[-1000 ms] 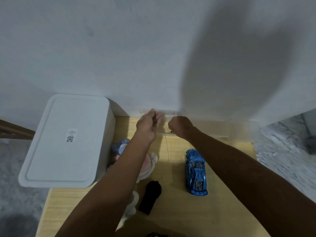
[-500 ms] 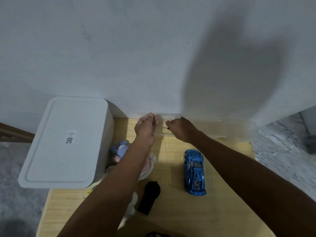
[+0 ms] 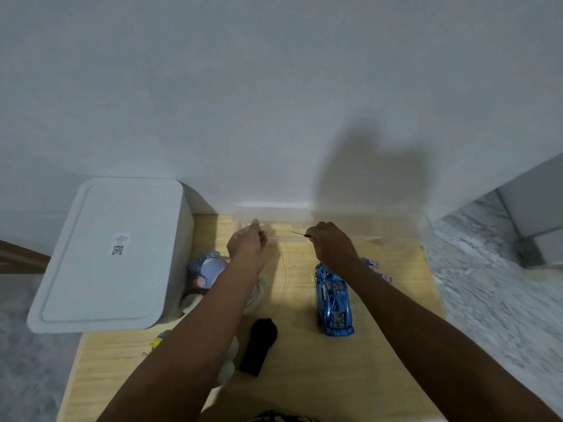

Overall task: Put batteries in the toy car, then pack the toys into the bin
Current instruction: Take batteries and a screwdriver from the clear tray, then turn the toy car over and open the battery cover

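Hands at the far edge of the desk (image 3: 304,376), middle of the frame: left hand (image 3: 246,245) raised with fingers loosely curled at the rim of a clear plastic box (image 3: 335,222) standing against the wall; whether it holds anything cannot be told. Right hand (image 3: 332,248) pinches a thin screwdriver (image 3: 300,233), tip pointing left, just in front of the same box. Toy car (image 3: 333,300), blue, lies on the desk directly below the right hand, wheels down, untouched. Batteries (image 3: 377,269), in purple wrapping, lie just right of the right wrist, partly hidden. Black remote (image 3: 259,345) lies at centre bottom. Soft toys (image 3: 207,269) sit beneath the left forearm, beside the white bin (image 3: 109,254), lid on, at the left. Step in hand, as judged: tool fetched, battery fitting not yet begun. Next move likely calls for turning the car over to reach its battery cover, steadying it with the left hand, and seating the fine tip squarely in the screw.
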